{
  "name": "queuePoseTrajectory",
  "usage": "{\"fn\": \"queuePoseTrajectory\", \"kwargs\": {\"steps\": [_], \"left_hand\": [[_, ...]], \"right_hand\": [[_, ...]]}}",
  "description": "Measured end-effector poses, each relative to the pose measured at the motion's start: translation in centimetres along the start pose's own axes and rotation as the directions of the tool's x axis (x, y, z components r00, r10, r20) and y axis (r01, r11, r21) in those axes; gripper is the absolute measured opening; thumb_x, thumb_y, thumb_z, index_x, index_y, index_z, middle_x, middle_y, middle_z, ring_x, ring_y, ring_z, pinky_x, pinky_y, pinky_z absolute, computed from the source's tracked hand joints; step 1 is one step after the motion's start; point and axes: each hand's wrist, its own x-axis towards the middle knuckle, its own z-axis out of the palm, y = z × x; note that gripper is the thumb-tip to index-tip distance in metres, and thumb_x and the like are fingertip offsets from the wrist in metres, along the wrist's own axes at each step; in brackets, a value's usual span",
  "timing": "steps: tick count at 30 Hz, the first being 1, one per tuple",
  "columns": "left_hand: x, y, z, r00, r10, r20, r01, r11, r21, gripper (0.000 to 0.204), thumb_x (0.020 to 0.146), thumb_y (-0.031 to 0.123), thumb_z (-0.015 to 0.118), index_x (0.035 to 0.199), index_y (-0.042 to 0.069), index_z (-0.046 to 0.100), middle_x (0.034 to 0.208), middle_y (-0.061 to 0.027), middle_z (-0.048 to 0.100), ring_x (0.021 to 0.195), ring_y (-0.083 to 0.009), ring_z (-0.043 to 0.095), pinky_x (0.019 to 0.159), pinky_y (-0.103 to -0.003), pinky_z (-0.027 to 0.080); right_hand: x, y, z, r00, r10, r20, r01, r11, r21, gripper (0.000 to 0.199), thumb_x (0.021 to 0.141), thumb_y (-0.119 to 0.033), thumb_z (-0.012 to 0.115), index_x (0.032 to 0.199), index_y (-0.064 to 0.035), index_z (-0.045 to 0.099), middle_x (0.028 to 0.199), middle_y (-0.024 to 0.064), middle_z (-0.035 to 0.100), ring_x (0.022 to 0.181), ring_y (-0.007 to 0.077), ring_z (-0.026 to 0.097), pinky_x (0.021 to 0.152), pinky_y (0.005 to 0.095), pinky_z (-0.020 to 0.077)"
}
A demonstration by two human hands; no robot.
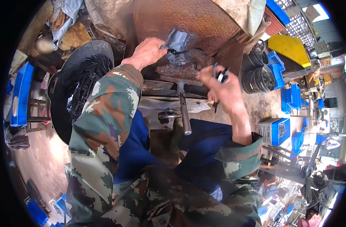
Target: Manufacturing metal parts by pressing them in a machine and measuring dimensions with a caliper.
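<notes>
Beyond the left edge of the rusty machine (227,56), dark strips (88,73) heaped loosely inside a black tub (57,121); finished or waiting, impossible to tell. Over the machine's middle, left hand (145,52) with fingers drawn together, perhaps pinching a dark end beside the grey metal block (177,39); too blurred to confirm any grip. Off the machine's near right corner, right hand (226,90) curled round a few black pieces (221,76), ends jutting above and below the fingers. Probably partway through: pieces in hand not yet set down, many more in the tub.

On the machine, pebbled brown panel (157,20) at the far edge, grime around the block; at the near edge, round metal bar (184,117) pointing toward the lap, pale sheet (198,106) beneath. Around the room, left to right: blue bin (21,94), stained floor (38,159), draped sacking (105,17), black buckets (260,80), yellow panel (290,50), crate with blue side (269,132), caged fan (314,185).
</notes>
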Motion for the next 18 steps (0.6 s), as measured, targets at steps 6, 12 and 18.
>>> {"fn": "queuePoseTrajectory", "kwargs": {"steps": [6, 12, 18], "left_hand": [[-1.0, 2.0, -1.1, 0.993, -0.037, 0.116, 0.091, 0.859, -0.504, 0.020, 0.093, 0.024, 0.068, 0.088, 0.006, 0.073, 0.075, 0.0000, 0.068, 0.055, -0.0047, 0.040, 0.050, -0.026, 0.031], [-3.0, 6.8, -1.4, 0.989, 0.035, 0.146, 0.098, 0.584, -0.806, 0.019, 0.094, 0.024, 0.068, 0.099, 0.006, 0.071, 0.081, 0.0004, 0.070, 0.051, -0.0016, 0.037, 0.046, -0.020, 0.026], [-3.2, 6.5, -1.1, 0.973, 0.081, 0.217, 0.152, 0.483, -0.862, 0.026, 0.094, 0.025, 0.066, 0.105, 0.001, 0.068, 0.089, -0.0050, 0.071, 0.051, -0.0036, 0.039, 0.046, -0.021, 0.029]], "right_hand": [[4.5, 0.7, 0.2, 0.966, -0.100, -0.237, 0.205, 0.855, 0.476, 0.023, 0.093, -0.015, 0.069, 0.105, 0.0033, 0.062, 0.096, 0.0157, 0.070, 0.045, 0.0102, 0.046, 0.047, 0.0303, 0.0483], [5.4, 0.0, 2.4, 0.944, -0.192, -0.268, 0.308, 0.803, 0.510, 0.016, 0.093, -0.011, 0.069, 0.097, 0.0018, 0.060, 0.087, 0.0120, 0.066, 0.043, 0.0105, 0.046, 0.043, 0.0314, 0.0473], [5.6, -0.3, 3.0, 0.929, -0.228, -0.292, 0.349, 0.802, 0.484, 0.017, 0.093, -0.012, 0.068, 0.097, 0.0013, 0.058, 0.081, 0.0119, 0.065, 0.042, 0.0107, 0.046, 0.042, 0.0305, 0.0465]]}}
